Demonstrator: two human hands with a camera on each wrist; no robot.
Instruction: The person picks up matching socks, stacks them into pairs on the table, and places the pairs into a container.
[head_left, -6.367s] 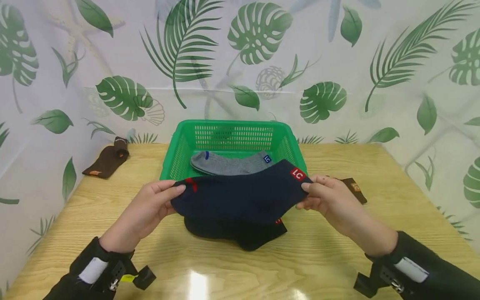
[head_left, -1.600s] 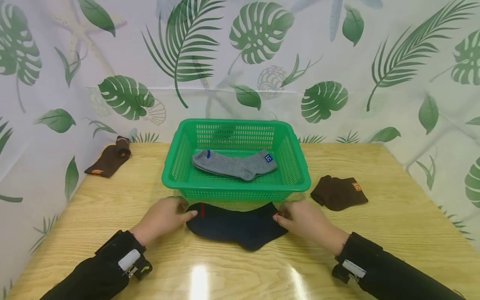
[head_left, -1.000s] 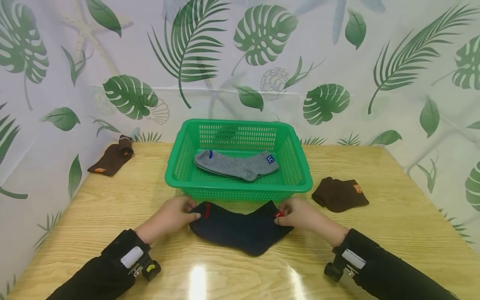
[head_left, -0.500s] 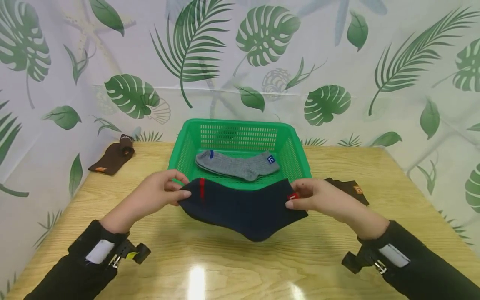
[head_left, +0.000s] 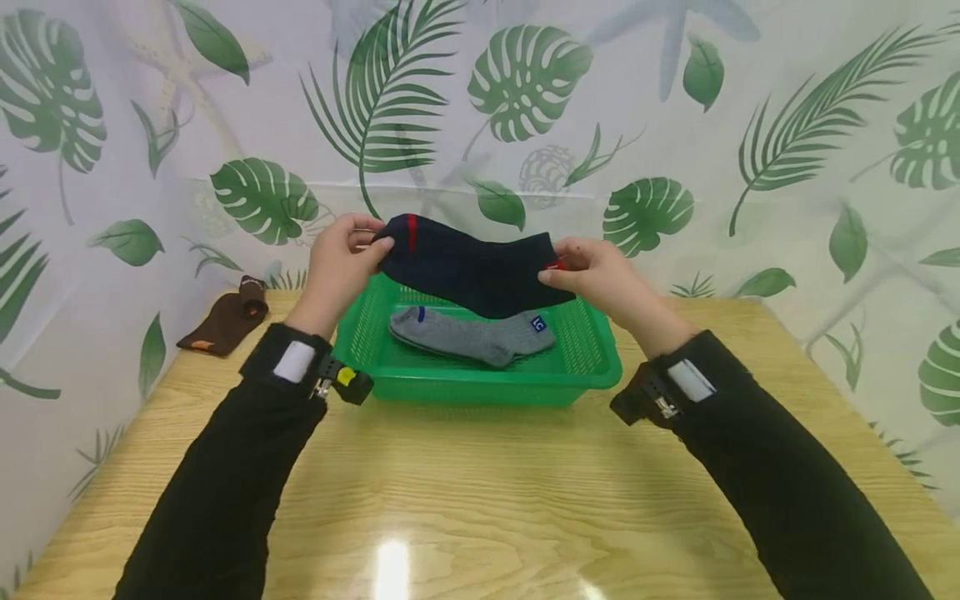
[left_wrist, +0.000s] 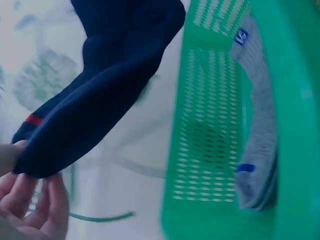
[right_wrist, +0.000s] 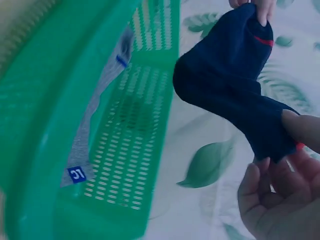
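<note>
A pair of navy socks [head_left: 472,267], laid together with a red stripe at the toe, is held stretched sideways above the green basket [head_left: 480,393]. My left hand [head_left: 337,262] pinches the toe end between thumb and fingers. At the cuff, by a red label, my right hand [head_left: 603,275] pinches the other end. The right wrist view shows the navy socks [right_wrist: 225,75] sagging at the heel between both hands. Inside the basket lie grey socks [head_left: 472,335] with a blue toe stripe and a blue label.
A brown sock [head_left: 225,321] with a rolled end lies at the table's back left, by the wall. The leaf-printed sheet [head_left: 675,125] rises behind the basket. The wooden table [head_left: 480,483] extends toward me. My right forearm covers the spot where another brown sock lay.
The navy socks lay stacked on the table before the basket; both hands gripped their ends, lifted them, and have carried them forward and up over the basket. The grey socks stayed put.
</note>
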